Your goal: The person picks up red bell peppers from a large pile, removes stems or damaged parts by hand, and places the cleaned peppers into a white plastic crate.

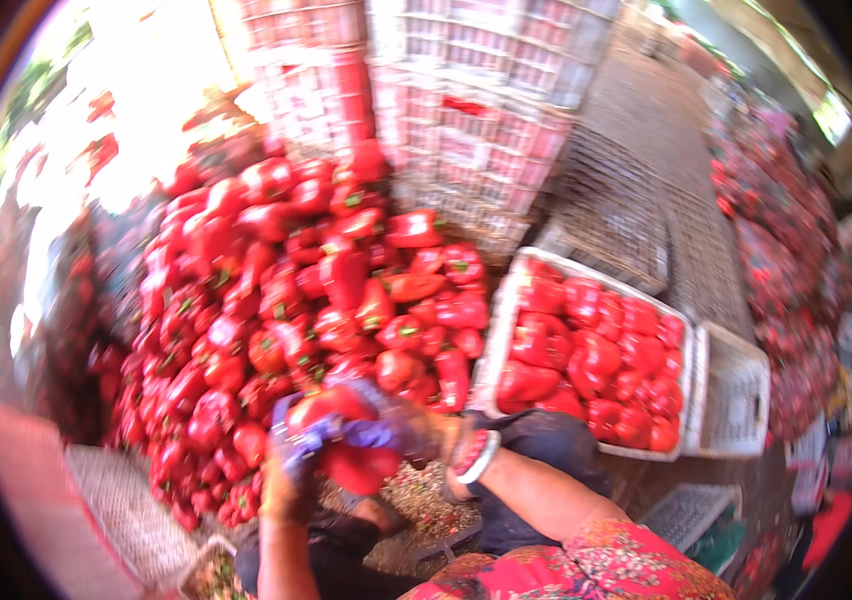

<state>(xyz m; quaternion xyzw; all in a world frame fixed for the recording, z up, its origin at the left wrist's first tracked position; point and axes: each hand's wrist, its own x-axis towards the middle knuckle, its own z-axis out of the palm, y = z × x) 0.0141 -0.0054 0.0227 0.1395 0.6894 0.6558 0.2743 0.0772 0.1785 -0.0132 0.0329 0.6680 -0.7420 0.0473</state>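
Observation:
Both of my hands wear purple gloves and meet low in the centre of the view. My left hand and my right hand hold red bell peppers between them, one above the other; motion blur hides the exact grip of the fingers. Just beyond my hands rises a large heap of red bell peppers, some with green stems. Right of the heap, beside my knee, a white plastic crate holds rows of red peppers.
Tall stacks of plastic crates stand behind the heap. An open white crate adjoins the filled one. Net sacks of peppers line the right side. A small container of scraps sits at lower left, and seeds litter the floor.

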